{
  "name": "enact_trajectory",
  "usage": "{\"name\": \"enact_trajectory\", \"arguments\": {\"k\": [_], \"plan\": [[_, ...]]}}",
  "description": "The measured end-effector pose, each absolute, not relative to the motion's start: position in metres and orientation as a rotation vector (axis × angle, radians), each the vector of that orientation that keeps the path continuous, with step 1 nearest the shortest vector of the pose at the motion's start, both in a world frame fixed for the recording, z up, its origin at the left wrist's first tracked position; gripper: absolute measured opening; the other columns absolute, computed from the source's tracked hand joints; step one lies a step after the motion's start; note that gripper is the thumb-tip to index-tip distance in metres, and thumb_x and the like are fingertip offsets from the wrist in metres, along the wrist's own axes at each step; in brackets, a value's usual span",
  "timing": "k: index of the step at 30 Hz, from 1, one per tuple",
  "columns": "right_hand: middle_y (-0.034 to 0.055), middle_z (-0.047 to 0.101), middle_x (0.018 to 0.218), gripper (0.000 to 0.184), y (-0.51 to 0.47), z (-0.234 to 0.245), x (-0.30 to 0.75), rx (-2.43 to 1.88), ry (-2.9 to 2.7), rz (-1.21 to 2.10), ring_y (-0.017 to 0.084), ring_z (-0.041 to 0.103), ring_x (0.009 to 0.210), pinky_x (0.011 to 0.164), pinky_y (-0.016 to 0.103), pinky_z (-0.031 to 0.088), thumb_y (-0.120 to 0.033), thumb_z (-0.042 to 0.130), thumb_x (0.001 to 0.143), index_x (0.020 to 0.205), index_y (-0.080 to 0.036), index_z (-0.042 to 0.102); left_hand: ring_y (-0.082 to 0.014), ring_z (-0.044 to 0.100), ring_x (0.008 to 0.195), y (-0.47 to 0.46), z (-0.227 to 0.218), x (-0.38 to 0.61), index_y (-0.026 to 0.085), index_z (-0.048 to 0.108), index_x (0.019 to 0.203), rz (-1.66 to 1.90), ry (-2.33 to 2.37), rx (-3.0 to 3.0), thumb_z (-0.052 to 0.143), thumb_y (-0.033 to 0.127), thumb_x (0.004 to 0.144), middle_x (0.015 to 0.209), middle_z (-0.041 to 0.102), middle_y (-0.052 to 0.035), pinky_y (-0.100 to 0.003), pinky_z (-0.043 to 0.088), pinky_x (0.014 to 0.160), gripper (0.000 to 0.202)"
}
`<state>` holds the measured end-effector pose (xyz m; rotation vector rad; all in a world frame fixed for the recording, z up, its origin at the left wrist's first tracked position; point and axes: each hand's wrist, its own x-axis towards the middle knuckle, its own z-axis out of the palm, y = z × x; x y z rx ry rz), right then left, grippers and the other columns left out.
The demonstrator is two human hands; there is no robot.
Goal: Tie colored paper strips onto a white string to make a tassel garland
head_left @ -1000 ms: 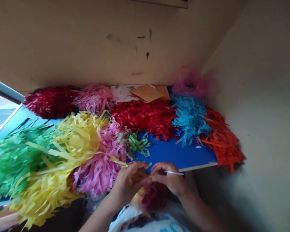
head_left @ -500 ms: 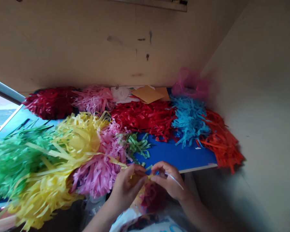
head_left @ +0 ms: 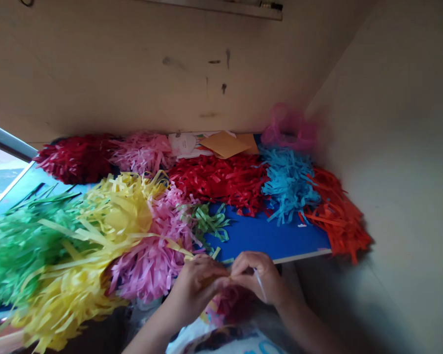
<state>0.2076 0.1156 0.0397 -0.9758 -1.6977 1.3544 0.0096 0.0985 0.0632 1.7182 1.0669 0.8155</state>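
Observation:
My left hand (head_left: pixel 195 290) and my right hand (head_left: pixel 254 278) meet low in the view, fingertips pressed together on a small bunch of paper strips (head_left: pixel 221 280). The bunch is mostly hidden by my fingers. A thin white strip (head_left: pixel 259 285) hangs from my right hand's grip. Right below my hands lies a dark red paper fringe (head_left: pixel 234 305). A pink fringe (head_left: pixel 147 265) sits just left of my left hand. Beyond my fingertips lies a blue board (head_left: pixel 266 236), with a small tuft of green strips (head_left: pixel 206 221) on it.
Large shredded-paper bunches in yellow (head_left: pixel 114 216), green (head_left: pixel 18 250), red (head_left: pixel 217 179), sky blue (head_left: pixel 288 187) and orange (head_left: pixel 339 221) crowd the board. Brown envelopes (head_left: pixel 225 144) lie at the back against a stained beige wall (head_left: pixel 133 64). A window (head_left: pixel 3 167) shows at far left.
The white strip has swung from pointing right to hanging downward. My hands have closed closer together around the small bunch.

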Motion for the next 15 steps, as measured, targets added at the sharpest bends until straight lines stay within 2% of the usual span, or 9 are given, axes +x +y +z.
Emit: {"name": "enact_trajectory", "arguments": {"k": [3, 5, 9, 12, 15], "plan": [[0.0008, 0.071, 0.066, 0.023, 0.117, 0.041, 0.209, -1.067, -1.681, 1.415, 0.015, 0.064, 0.061, 0.060, 0.025, 0.048, -0.040, 0.076, 0.077, 0.066, -0.021, 0.070, -0.0164, 0.066, 0.066, 0.099, 0.065, 0.005, 0.021, 0.071, 0.080, 0.789, 1.084, 1.728, 0.057, 0.032, 0.091, 0.071, 0.072, -0.0044, -0.027, 0.050, 0.065, 0.021], [-0.0001, 0.071, 0.066, 0.020, 0.117, 0.042, 0.208, -1.180, -1.678, 1.362, 0.015, 0.064, 0.061, 0.060, 0.024, 0.048, -0.037, 0.076, 0.077, 0.066, -0.022, 0.070, -0.0177, 0.067, 0.072, 0.098, 0.064, 0.003, 0.021, 0.071, 0.087, 0.828, 1.180, 1.863, 0.059, 0.031, 0.090, 0.078, 0.073, -0.0053, -0.029, 0.051, 0.068, 0.016], [-0.0007, 0.073, 0.075, 0.006, 0.115, 0.047, 0.204, -1.236, -1.737, 1.245, 0.015, 0.067, 0.071, 0.068, 0.023, 0.050, -0.023, 0.071, 0.082, 0.075, -0.023, 0.071, -0.0177, 0.067, 0.084, 0.094, 0.057, 0.004, 0.024, 0.066, 0.103, 1.022, 1.275, 2.179, 0.064, 0.020, 0.086, 0.092, 0.073, -0.0042, -0.037, 0.047, 0.088, 0.017], [-0.0008, 0.074, 0.079, 0.007, 0.111, 0.052, 0.202, -1.171, -1.800, 1.160, 0.014, 0.068, 0.072, 0.072, 0.023, 0.051, -0.018, 0.068, 0.083, 0.080, -0.024, 0.070, -0.0134, 0.067, 0.075, 0.091, 0.055, 0.009, 0.025, 0.066, 0.095, 1.106, 1.218, 2.269, 0.060, 0.014, 0.088, 0.084, 0.073, 0.0006, -0.040, 0.042, 0.096, 0.014], [0.0001, 0.073, 0.078, 0.008, 0.108, 0.052, 0.201, -1.117, -1.823, 1.034, 0.015, 0.068, 0.071, 0.070, 0.023, 0.052, -0.015, 0.067, 0.083, 0.081, -0.023, 0.069, -0.0120, 0.068, 0.072, 0.090, 0.056, 0.013, 0.023, 0.064, 0.092, 1.193, 1.238, 2.266, 0.060, 0.013, 0.088, 0.081, 0.074, 0.0018, -0.040, 0.041, 0.100, 0.012]]}}
